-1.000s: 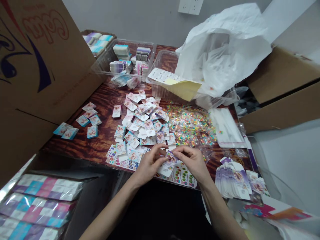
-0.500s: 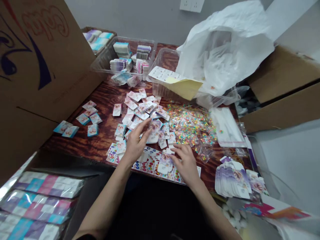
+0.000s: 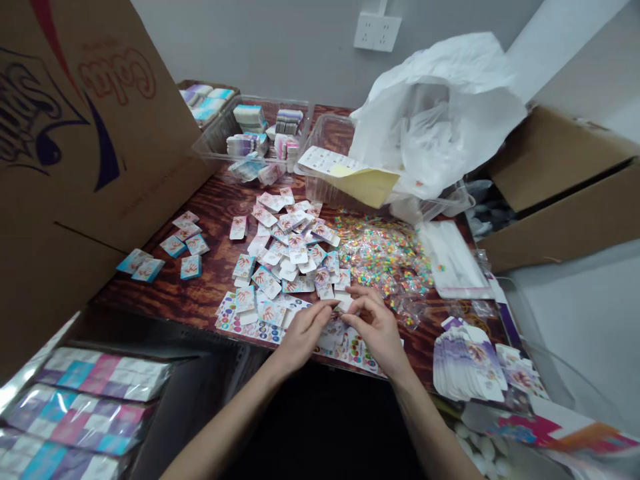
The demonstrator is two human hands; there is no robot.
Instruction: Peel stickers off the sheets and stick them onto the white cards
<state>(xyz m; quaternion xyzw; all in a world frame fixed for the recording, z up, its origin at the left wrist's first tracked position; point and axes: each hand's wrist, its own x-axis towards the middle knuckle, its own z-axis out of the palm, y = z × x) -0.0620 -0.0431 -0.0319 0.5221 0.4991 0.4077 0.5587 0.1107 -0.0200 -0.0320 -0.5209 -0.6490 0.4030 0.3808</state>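
Many cards (image 3: 299,252) cover the table (image 3: 200,293), left hand (image 3: 305,335) and right hand (image 3: 376,327) pinching something tiny.

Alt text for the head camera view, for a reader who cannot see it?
The bare left hand and right hand meet, fingers pinched, above scattered small white printed cards on a dark wood-grain table, beside a heap of small multicoloured plastic packets.

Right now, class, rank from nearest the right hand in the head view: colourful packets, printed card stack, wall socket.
1. Colourful packets, just ahead of the right hand.
2. Printed card stack, to its right.
3. Wall socket, far wall.
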